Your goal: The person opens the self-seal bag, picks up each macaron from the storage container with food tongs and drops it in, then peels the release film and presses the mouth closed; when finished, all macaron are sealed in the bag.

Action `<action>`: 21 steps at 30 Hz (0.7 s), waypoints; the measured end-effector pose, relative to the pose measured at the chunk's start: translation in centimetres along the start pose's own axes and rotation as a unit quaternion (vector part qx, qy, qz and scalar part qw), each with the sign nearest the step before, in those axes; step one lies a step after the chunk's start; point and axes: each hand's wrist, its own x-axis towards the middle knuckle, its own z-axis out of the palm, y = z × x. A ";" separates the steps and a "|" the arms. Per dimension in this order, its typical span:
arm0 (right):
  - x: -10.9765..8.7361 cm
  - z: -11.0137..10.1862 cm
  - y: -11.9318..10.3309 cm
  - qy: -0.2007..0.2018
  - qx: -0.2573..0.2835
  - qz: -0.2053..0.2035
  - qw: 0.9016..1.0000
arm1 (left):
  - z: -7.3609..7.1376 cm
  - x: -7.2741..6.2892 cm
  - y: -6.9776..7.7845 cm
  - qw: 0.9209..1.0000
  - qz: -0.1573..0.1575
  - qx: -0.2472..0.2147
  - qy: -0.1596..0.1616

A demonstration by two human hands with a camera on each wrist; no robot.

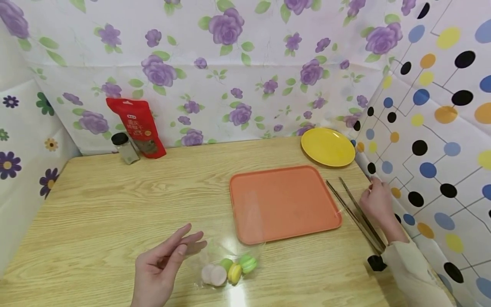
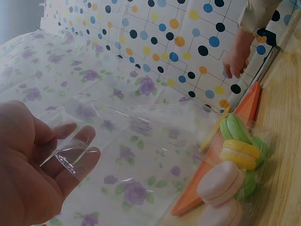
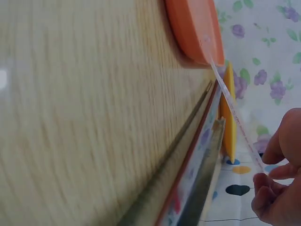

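Note:
My left hand (image 1: 157, 266) pinches the edge of a clear plastic bag (image 2: 155, 122), its film passing between thumb and fingers. Several macarons lie inside the bag's lower part: a pale pink one (image 1: 218, 276), a yellow one (image 1: 235, 273) and a green one (image 1: 247, 263) among them. At the table's right side my right hand (image 1: 377, 199) is raised with fingertips together. It pinches a thin clear strip (image 3: 235, 113) with small reddish print, which runs back across the tray's corner in the right wrist view.
An orange tray (image 1: 284, 204) lies behind the bag. Long thin shiny bars (image 1: 356, 209) lie between it and the right wall. A yellow plate (image 1: 328, 147) leans at the back right corner. A red pouch (image 1: 138, 123) and a black-capped jar (image 1: 126, 149) stand at the back left.

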 end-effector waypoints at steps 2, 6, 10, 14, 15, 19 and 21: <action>0.1 -0.1 -0.1 0.010 -0.017 -0.007 1.000 | -0.1 -0.1 0.1 1.000 -0.002 0.005 0.002; 0.4 -0.4 -0.5 0.023 -0.053 -0.015 0.998 | -0.2 -0.1 0.3 1.000 -0.003 0.011 0.005; 0.6 -0.8 -1.1 0.062 -0.075 -0.011 0.995 | -0.4 -0.2 0.6 1.000 -0.005 0.014 0.006; 0.5 -1.0 -2.9 0.105 -0.006 -0.068 0.992 | -0.4 -0.2 0.8 0.999 -0.024 0.024 0.005; 0.2 -1.0 -3.7 0.101 0.020 -0.090 0.991 | -0.4 -0.2 0.8 0.999 -0.027 0.027 0.004; -1.9 -0.7 -9.2 0.001 0.161 -0.155 0.975 | -0.2 0.1 0.8 0.999 -0.025 0.028 -0.009; -3.2 -0.1 -12.5 -0.075 0.258 -0.186 0.945 | -0.2 0.2 0.6 0.999 -0.018 0.025 -0.013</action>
